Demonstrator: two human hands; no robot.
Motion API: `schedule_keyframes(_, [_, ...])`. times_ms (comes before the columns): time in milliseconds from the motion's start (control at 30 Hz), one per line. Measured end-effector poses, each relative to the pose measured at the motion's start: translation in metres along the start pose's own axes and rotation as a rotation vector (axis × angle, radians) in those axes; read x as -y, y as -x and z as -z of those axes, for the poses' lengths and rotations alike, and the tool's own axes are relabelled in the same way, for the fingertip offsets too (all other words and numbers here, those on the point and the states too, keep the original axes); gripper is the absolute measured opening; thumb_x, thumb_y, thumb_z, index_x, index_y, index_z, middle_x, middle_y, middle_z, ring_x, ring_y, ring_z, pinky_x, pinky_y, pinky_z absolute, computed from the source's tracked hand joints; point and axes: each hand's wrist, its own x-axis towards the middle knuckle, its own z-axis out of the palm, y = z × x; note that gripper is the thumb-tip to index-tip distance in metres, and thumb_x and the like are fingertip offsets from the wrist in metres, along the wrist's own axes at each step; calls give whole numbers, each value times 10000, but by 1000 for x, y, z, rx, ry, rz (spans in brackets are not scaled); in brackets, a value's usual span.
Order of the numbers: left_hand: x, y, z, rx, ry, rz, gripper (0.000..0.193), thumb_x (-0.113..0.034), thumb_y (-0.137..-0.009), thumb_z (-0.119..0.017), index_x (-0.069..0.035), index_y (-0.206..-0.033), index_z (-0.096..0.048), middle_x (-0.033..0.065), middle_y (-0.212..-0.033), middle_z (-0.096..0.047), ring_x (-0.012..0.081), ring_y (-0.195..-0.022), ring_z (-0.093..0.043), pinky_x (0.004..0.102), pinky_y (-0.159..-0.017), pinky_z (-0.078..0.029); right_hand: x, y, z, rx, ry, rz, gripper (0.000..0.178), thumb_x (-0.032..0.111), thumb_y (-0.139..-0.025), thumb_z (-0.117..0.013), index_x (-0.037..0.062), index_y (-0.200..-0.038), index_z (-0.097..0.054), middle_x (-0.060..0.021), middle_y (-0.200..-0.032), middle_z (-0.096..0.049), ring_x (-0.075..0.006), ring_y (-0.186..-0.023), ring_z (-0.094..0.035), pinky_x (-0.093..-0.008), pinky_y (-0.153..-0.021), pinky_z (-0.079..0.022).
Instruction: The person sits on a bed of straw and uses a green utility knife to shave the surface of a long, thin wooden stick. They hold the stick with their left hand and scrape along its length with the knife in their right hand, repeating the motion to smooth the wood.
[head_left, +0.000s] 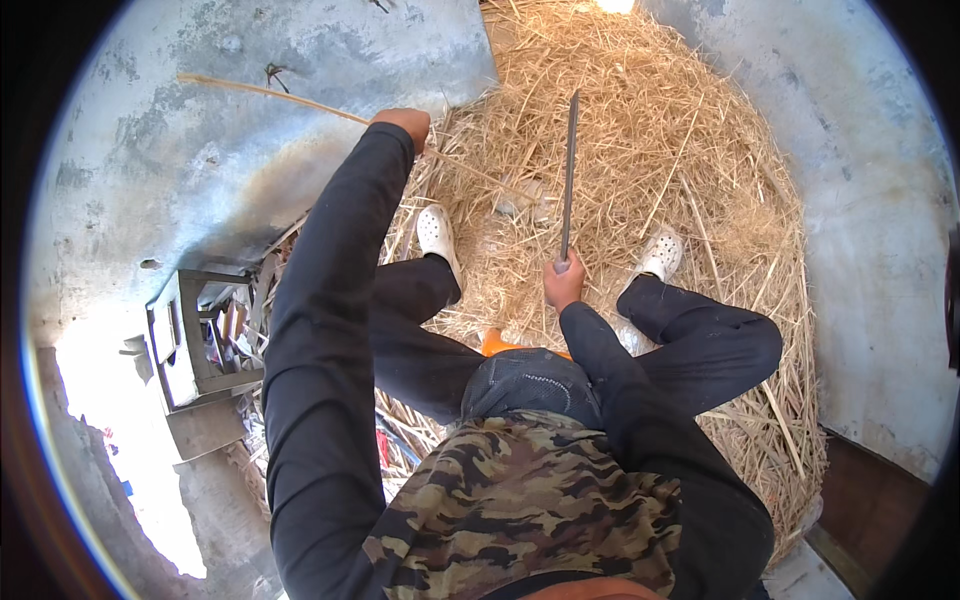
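Right hand (564, 281) clenched on near end of long blade (570, 170), pointing toward straw bed (650, 115)'s far edge; left hand (402, 127) closed round pale strip (305, 101), outer end past straw bed's left edge, before grey wall (350, 50).

Your left hand (403, 128) is gripping a pale stalk (270, 92), while your right hand (565, 281) is holding a long dark blade (570, 180) over the loose straw (640, 110)
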Motion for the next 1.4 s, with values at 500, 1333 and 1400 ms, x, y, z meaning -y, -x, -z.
schedule_keyframes(500, [-34,-14,41,64,4,68,223,-100,-802,-619,-57,-1006,-700,153,-1044,-681,319,-981,-652,421,-803,-519,-15,13,-9,24,73,-11,195,113,-738,-642,-33,-854,-585,-168,-676,-605,-293,-613,-611,-389,-600,-478])
schedule_keyframes(1333, [-58,-17,52,69,-16,108,276,-156,-833,-582,-109,-1078,-700,117,-1129,-663,294,-1041,-645,450,-841,-512,-11,10,6,21,114,-31,229,156,-738,-662,-11,-883,-602,-205,-786,-644,-328,-736,-665,-398,-680,-521])
schedule_keyframes(1400, [-54,-19,48,134,-13,96,301,-193,-851,-561,-130,-1114,-691,92,-1178,-653,284,-1079,-635,464,-869,-502,-39,19,7,108,171,-140,250,169,-739,-669,-11,-903,-608,-222,-824,-652,-341,-752,-665,-412,-690,-516])
